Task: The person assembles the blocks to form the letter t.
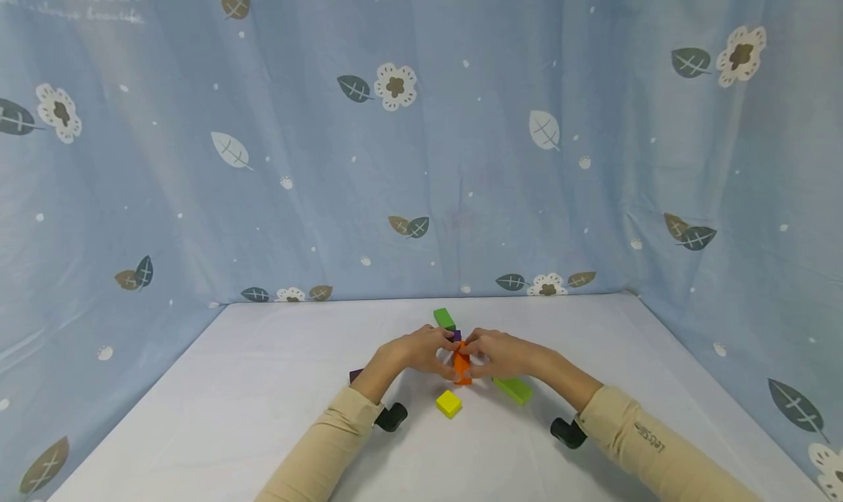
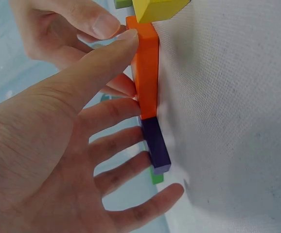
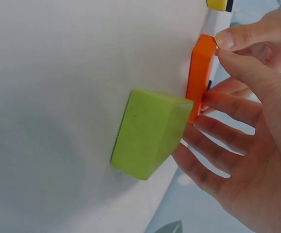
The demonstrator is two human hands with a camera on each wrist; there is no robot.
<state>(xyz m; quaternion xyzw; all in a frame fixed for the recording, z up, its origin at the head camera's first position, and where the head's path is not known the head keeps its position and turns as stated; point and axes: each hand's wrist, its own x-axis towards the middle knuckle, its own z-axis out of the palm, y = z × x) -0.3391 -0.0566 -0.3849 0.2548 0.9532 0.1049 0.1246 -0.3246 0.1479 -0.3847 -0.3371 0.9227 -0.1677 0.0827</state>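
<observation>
An orange block lies on the white table between the two hands. My left hand holds it from the left, thumb at the near end and index fingertip farther along its side; the other fingers spread beside a purple block. From the right, my right hand holds the same orange block with thumb and index finger, its remaining fingers loosely extended. The purple block stands end to end with the orange one in the left wrist view. Beyond it lies a green block, partly hidden in that view.
A yellow block sits nearer the front. Close to the right hand lies a lime green block. A dark block shows partly behind the left wrist. Blue patterned cloth hangs behind the table.
</observation>
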